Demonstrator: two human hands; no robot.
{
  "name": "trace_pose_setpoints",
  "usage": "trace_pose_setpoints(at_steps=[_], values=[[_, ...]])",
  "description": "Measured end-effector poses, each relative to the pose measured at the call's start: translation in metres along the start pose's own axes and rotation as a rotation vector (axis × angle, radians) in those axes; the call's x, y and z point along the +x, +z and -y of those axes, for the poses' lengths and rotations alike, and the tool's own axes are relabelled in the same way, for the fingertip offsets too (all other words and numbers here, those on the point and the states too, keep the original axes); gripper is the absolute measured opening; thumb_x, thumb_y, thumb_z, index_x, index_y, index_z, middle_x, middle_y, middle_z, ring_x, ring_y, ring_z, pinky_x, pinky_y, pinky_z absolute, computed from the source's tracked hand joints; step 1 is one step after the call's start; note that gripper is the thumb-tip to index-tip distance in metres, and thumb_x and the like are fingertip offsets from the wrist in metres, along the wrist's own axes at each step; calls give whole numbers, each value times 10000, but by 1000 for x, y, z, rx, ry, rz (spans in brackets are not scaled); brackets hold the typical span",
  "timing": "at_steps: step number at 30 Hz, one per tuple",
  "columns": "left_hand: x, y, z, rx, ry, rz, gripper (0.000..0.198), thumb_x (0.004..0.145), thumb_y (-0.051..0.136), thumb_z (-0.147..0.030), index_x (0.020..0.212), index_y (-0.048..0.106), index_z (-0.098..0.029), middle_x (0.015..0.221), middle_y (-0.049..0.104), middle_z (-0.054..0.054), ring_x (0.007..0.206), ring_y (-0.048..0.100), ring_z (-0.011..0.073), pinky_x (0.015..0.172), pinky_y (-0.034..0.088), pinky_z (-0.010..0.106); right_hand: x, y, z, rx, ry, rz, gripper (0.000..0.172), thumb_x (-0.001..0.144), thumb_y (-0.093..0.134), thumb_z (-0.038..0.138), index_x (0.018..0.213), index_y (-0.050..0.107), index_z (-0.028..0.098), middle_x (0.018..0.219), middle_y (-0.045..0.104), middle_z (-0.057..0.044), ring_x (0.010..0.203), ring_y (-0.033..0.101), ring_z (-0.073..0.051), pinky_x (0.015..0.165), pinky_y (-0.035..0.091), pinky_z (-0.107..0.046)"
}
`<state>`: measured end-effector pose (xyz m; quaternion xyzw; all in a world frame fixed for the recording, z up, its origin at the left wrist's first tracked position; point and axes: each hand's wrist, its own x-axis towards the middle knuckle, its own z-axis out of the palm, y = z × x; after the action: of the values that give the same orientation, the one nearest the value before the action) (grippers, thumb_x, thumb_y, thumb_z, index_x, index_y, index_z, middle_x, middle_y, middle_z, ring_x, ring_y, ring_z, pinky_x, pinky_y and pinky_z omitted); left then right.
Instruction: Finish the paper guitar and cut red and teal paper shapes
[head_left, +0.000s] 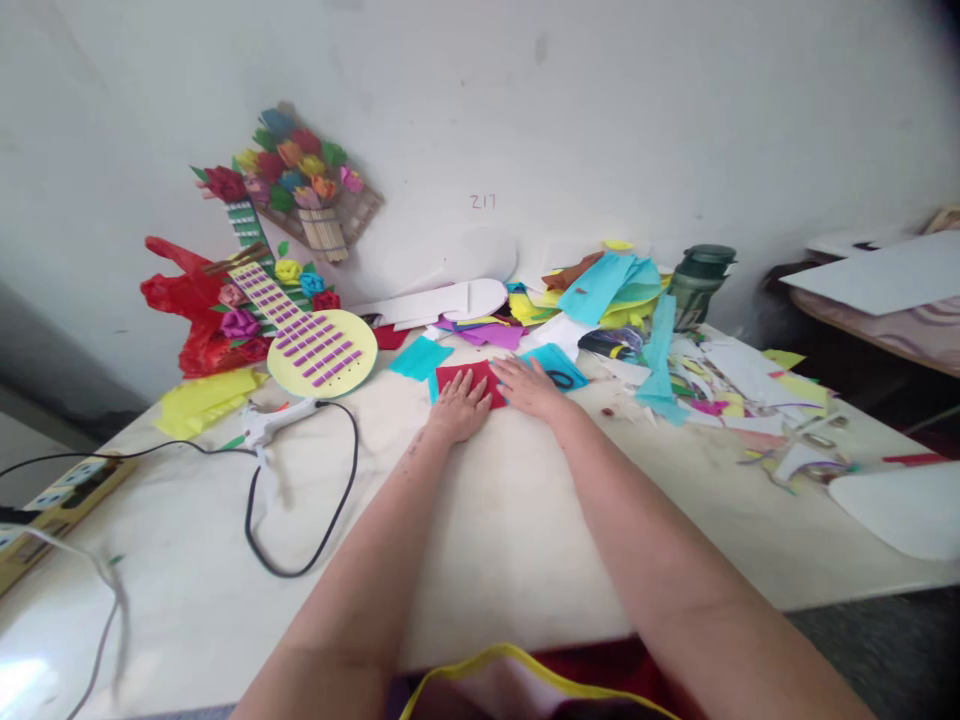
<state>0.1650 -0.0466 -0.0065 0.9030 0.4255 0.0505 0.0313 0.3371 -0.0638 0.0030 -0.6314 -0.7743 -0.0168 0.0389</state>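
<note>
A small red paper piece [480, 372] lies near the middle of the table, overlapping a blue paper piece [574, 362]. My left hand [461, 405] rests flat on the red paper's left part, fingers spread. At its right edge lies my right hand [527, 388], palm down with the fingers stretched out. Black scissor handles [560, 379] show on the blue paper just right of that hand; the blades are hidden. Another blue paper piece [420, 357] is to the left of the red one.
A glue gun [281, 420] with a looped black cord lies on the left, near a power strip [64, 505]. A yellow paper guitar [322, 352] leans beside paper flowers. Paper scraps [720, 380] and a dark green bottle [699, 285] are on the right.
</note>
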Motion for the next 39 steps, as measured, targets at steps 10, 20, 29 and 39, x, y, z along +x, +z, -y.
trace_pose_setpoints(at_steps=[10,20,29,39], values=[[2,-14,-6,-67,-106,77,572,928,91,-389,1437,218,-163,1513,171,35,1389,104,184,1119,149,359,1,8,6,13,-37,55,489,938,256,328,1414,320,235,1489,248,7,1373,195,-201,1113,84,-477],[15,-5,-13,5,-74,61,576,921,124,-348,1438,215,-110,1515,137,32,1390,103,143,1131,104,331,1,5,5,51,-40,36,475,933,299,289,1395,361,198,1470,304,-26,1359,237,-192,1115,108,-433],[17,-2,-13,12,-61,47,566,916,114,-392,1438,238,-213,1520,123,0,1394,75,157,1130,90,381,-19,-31,-18,34,583,-182,325,847,426,189,1076,641,108,1109,615,-180,1079,537,-270,859,411,-337],[16,-6,-18,-11,-115,62,599,902,106,-455,1439,234,-222,1522,120,-11,1395,73,150,1130,66,367,-19,-28,-18,-31,632,-44,329,813,481,185,1103,633,149,1109,605,-152,1098,519,-272,867,394,-361]])
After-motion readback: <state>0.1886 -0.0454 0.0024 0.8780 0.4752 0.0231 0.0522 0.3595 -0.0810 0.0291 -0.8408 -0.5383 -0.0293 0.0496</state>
